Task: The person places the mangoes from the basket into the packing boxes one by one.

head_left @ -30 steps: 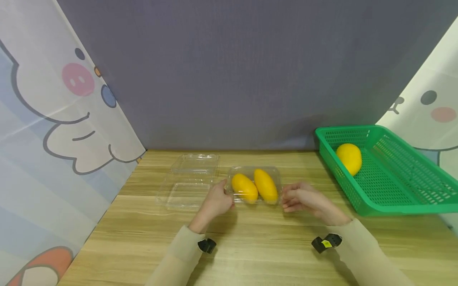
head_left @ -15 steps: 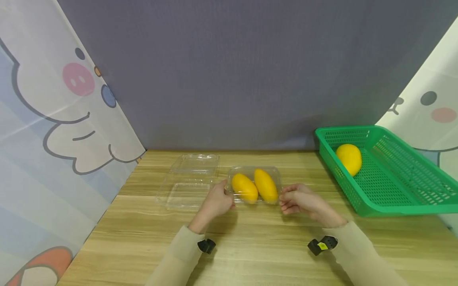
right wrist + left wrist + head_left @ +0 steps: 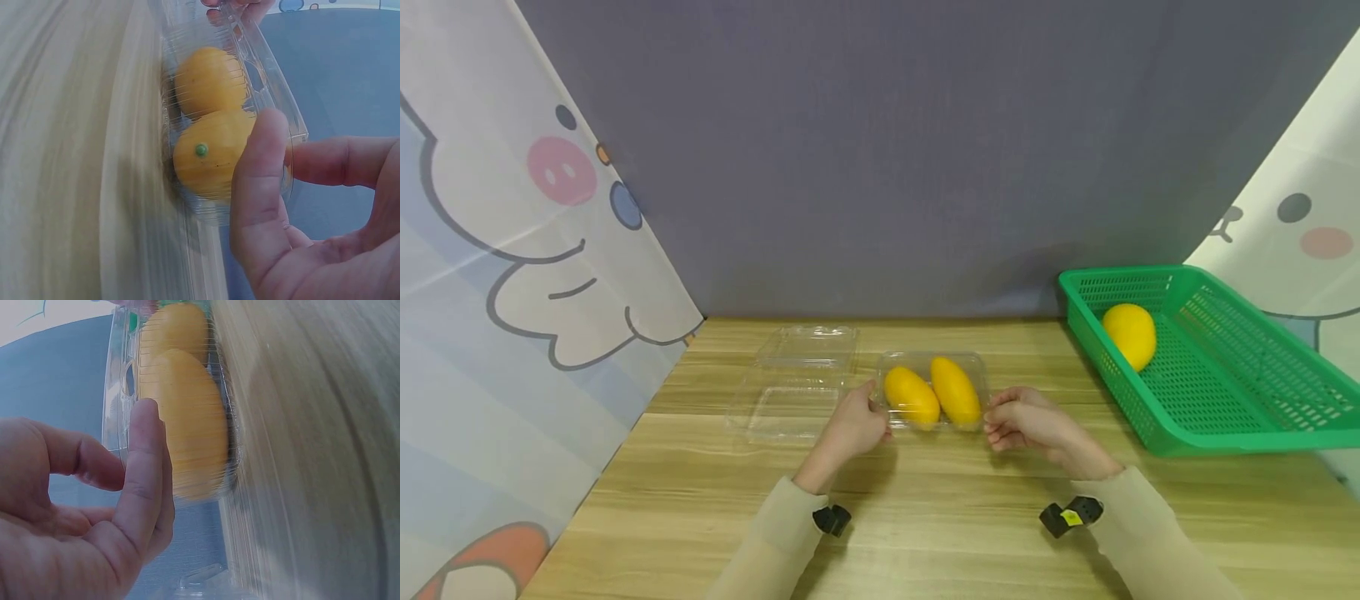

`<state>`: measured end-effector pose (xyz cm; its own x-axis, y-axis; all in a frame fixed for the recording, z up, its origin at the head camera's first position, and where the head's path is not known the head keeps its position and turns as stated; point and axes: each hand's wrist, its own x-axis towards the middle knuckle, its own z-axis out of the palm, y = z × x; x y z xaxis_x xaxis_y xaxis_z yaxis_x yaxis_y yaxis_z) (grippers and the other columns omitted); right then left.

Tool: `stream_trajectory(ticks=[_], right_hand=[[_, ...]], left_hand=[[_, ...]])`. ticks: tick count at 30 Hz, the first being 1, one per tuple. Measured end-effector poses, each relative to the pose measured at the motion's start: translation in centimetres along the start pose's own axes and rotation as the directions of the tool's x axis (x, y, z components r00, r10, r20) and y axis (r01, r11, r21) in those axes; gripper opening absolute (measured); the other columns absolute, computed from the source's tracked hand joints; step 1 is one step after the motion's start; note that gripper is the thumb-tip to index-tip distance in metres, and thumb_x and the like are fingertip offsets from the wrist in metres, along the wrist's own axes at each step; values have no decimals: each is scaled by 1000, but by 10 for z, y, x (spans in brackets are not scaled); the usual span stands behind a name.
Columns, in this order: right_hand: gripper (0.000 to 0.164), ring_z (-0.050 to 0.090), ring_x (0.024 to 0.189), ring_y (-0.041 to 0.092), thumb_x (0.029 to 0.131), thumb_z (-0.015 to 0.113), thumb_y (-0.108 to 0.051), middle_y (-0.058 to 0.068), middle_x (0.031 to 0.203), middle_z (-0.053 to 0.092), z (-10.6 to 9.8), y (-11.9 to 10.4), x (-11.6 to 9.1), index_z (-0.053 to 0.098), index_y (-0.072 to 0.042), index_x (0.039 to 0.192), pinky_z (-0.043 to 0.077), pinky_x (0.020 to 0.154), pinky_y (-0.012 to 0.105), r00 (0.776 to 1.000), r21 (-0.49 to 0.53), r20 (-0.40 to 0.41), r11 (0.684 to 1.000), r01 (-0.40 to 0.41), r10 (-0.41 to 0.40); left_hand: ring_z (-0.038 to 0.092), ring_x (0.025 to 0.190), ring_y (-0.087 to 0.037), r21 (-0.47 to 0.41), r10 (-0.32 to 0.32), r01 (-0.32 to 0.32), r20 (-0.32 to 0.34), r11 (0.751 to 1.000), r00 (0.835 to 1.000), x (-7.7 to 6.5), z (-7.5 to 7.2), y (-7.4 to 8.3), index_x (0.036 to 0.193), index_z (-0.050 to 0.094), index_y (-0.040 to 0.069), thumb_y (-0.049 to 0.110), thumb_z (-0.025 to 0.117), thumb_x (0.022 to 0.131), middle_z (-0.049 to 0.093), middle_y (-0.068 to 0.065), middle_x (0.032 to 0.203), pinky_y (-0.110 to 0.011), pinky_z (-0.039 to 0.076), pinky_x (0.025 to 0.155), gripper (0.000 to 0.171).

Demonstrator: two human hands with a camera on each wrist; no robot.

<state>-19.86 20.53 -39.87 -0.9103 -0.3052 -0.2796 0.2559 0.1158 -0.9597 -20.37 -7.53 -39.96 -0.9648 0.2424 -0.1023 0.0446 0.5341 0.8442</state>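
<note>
Two yellow mangoes (image 3: 912, 397) lie side by side in a clear plastic clamshell box (image 3: 934, 352) at mid-table, its lid folded over them. My left hand (image 3: 855, 423) is at the box's near left corner, thumb and fingers pinching the rim. At the near right corner my right hand (image 3: 1028, 423) pinches the rim between thumb and index finger. In the right wrist view, a mango (image 3: 209, 153) shows its green stem end through the ribbed wall. The left wrist view has the fingers (image 3: 142, 450) against the box's front edge.
A second clear clamshell (image 3: 797, 412) lies open to the left, close to the left hand. On the right stands a green perforated basket (image 3: 1232, 442) with one mango (image 3: 1130, 336) in it. A grey panel (image 3: 880, 167) rises behind the table.
My right hand has moved slightly left, up to the box's right corner. The left hand, the box and the mangoes have stayed in place.
</note>
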Motion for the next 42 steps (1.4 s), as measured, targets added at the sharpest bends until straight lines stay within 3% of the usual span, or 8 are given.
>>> stream_trajectory(ticks=[8, 19, 24, 31, 34, 39, 42], right_hand=[[37, 63, 64, 14, 92, 56, 2, 11, 81, 63, -2, 1, 3, 35, 14, 120, 58, 61, 25, 1000, 0, 8, 1000, 14, -14], [32, 62, 63, 14, 91, 55, 2, 10, 79, 63, -2, 3, 3, 38, 12, 116, 58, 60, 25, 1000, -10, 2, 1000, 3, -3], [40, 66, 67, 16, 92, 56, 2, 13, 83, 66, -4, 3, 2, 36, 15, 123, 60, 65, 28, 1000, 13, 12, 1000, -1, 1], [40, 67, 68, 16, 94, 55, 4, 12, 83, 69, -6, 4, 2, 33, 14, 125, 61, 68, 30, 1000, 65, 11, 998, -1, 0], [38, 67, 69, 16, 94, 55, 4, 12, 83, 69, -6, 4, 3, 34, 14, 124, 61, 69, 30, 1000, 77, 17, 997, 3, -4], [43, 68, 69, 16, 95, 54, 4, 13, 85, 69, -7, 4, 4, 31, 16, 129, 61, 69, 30, 1000, 85, -9, 996, 3, -2], [45, 68, 69, 15, 94, 54, 4, 13, 85, 69, -9, 5, 4, 30, 17, 131, 61, 69, 30, 1000, 86, -23, 996, 4, -2]], left_hand=[[69, 68, -26, 16, 1, -1, -4, 1000, 1000, 1, -1, 1, 155, 21, -12, 1, 50, 94, 67, -11, 77, -24, 44, 50, 69], [70, 71, -25, -9, -4, 4, -2, 1000, 1000, -1, 2, -2, 155, 21, -13, 2, 49, 96, 65, -7, 79, -28, 53, 56, 66], [70, 72, -25, -23, 5, -5, 0, 1000, 1000, 0, 1, 0, 154, 23, -14, -1, 47, 97, 62, -9, 83, -32, 58, 62, 63], [70, 74, -26, 60, 3, -3, 7, 998, 1000, 1, -1, 5, 152, 28, -14, 5, 49, 100, 68, -12, 86, -31, 53, 60, 59], [65, 69, -20, 106, -1, 1, -1, 994, 1000, -1, -3, 7, 151, 32, -13, 8, 51, 101, 68, -16, 97, -29, 51, 59, 58], [39, 50, -9, 183, 27, -24, -17, 983, 999, -6, -9, 12, 147, 41, -12, 4, 47, 96, 60, -9, 79, -22, 35, 45, 53], [35, 49, -9, 199, 45, -36, -38, 979, 998, -8, -15, 12, 144, 48, -9, 3, 47, 94, 63, -11, 87, -23, 34, 45, 52]])
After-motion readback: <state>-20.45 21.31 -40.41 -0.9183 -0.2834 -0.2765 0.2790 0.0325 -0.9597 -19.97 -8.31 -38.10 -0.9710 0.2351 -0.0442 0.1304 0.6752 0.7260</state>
